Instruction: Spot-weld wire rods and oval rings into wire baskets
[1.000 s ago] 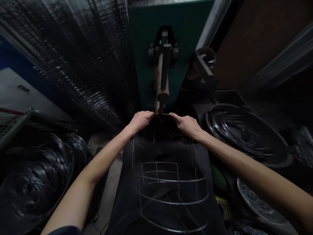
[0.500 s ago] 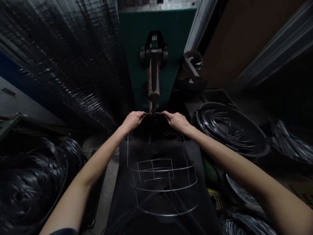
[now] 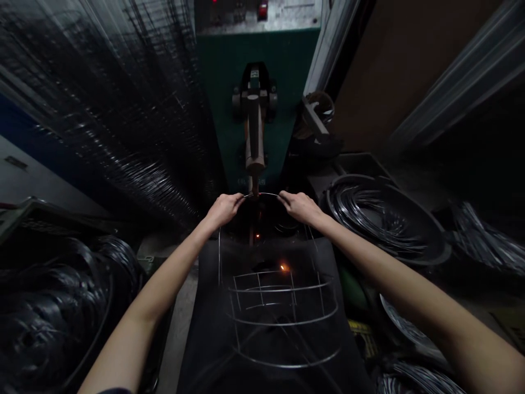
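A round wire cage frame (image 3: 283, 320) lies on a dark cloth in front of me, its top ring raised toward a green welding machine (image 3: 262, 60). My left hand (image 3: 223, 209) is closed on the top wire ring just left of the machine's brown electrode arm (image 3: 254, 142). My right hand (image 3: 298, 206) is closed on the same ring just right of it. The ring touches the electrode tip between my hands. Small orange sparks (image 3: 283, 267) glow below the tip, over the frame.
Stacked wire mesh panels (image 3: 123, 109) lean at the left. Dark bins with coiled wire rings stand at the left (image 3: 49, 306) and right (image 3: 381, 213). More rings lie at the lower right (image 3: 414, 334). A control panel (image 3: 256, 13) with red lights tops the machine.
Sparks have appeared below the electrode tip. The view has tilted up a little, bringing the machine's control panel into sight. Both hands keep their grip on the ring.
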Available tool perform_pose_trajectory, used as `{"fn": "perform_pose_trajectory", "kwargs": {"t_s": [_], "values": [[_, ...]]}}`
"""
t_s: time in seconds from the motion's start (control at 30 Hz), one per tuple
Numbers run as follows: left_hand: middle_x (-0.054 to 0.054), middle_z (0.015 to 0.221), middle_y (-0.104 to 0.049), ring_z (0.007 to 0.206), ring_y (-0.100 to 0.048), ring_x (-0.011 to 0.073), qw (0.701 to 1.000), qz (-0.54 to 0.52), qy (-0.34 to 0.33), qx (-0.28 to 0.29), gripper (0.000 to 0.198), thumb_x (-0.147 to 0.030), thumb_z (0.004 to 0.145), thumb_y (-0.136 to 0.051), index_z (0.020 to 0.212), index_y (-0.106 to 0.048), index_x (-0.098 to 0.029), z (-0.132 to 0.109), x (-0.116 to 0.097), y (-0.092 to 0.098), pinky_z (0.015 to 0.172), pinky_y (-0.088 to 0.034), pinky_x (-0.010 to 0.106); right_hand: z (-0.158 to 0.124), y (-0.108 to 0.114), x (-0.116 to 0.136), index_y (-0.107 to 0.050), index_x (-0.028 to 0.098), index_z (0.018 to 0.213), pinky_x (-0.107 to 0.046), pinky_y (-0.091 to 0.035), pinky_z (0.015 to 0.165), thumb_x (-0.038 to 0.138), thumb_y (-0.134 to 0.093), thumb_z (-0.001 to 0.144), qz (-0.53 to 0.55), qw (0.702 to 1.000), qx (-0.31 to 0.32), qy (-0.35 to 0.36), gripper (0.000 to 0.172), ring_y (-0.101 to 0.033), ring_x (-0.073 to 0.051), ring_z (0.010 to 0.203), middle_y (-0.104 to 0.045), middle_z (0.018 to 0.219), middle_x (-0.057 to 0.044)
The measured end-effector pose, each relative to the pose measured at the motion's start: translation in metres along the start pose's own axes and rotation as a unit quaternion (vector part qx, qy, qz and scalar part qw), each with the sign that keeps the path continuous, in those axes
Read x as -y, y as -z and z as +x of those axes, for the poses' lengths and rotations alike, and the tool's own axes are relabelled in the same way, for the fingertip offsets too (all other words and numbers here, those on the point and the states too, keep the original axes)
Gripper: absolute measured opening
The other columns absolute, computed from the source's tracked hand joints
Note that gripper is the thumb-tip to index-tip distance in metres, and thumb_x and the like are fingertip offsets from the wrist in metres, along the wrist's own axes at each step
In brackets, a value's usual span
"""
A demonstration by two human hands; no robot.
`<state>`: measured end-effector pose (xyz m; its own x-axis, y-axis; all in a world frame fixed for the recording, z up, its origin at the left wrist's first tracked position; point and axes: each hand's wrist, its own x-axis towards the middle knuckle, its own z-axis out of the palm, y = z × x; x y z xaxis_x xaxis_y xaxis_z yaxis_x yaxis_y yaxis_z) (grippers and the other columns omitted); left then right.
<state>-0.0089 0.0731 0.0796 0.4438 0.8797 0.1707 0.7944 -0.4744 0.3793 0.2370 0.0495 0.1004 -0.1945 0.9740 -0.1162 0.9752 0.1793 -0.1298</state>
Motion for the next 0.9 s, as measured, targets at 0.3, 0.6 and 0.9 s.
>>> {"fn": "perform_pose_trajectory", "kwargs": {"t_s": [0.3,0.6,0.9], "values": [[0.006,0.082,-0.072,0.072,-0.067,0.018,1.0,-0.027,0.001,0.006,0.033,-0.036,0.096,-0.041,0.102,-0.068,-0.018,0.003,0.001,-0.001,0.065,-0.043,0.024,-0.002,0.002,-0.013,-0.061,0.022,0.115,-0.029,-0.044,0.078,0.042,-0.029,0.099,0.114,0.993,0.012,0.022,0.041,-0.065,-0.023,0.095,-0.069,0.109,-0.008],[0.003,0.075,-0.068,0.067,-0.062,0.0145,0.986,-0.165,0.026,0.002,0.041,-0.047,0.094,-0.042,0.103,-0.069,-0.018,-0.035,-0.008,0.019,0.065,-0.046,0.023,-0.048,-0.018,-0.023,-0.061,0.018,0.107,-0.025,-0.041,0.075,0.035,-0.031,0.098,0.152,0.988,-0.019,0.022,0.036,-0.063,-0.019,0.082,-0.069,0.091,-0.007],[0.011,0.083,-0.072,0.076,-0.068,0.0232,0.752,-0.553,0.341,0.109,0.066,-0.076,0.078,-0.045,0.092,-0.07,-0.017,-0.179,0.003,-0.058,0.072,-0.057,0.037,-0.07,0.019,-0.019,-0.061,0.015,0.099,-0.024,-0.039,0.069,0.038,-0.038,0.095,0.282,0.941,-0.185,0.035,0.033,-0.053,-0.014,0.066,-0.059,0.073,-0.001]]}}
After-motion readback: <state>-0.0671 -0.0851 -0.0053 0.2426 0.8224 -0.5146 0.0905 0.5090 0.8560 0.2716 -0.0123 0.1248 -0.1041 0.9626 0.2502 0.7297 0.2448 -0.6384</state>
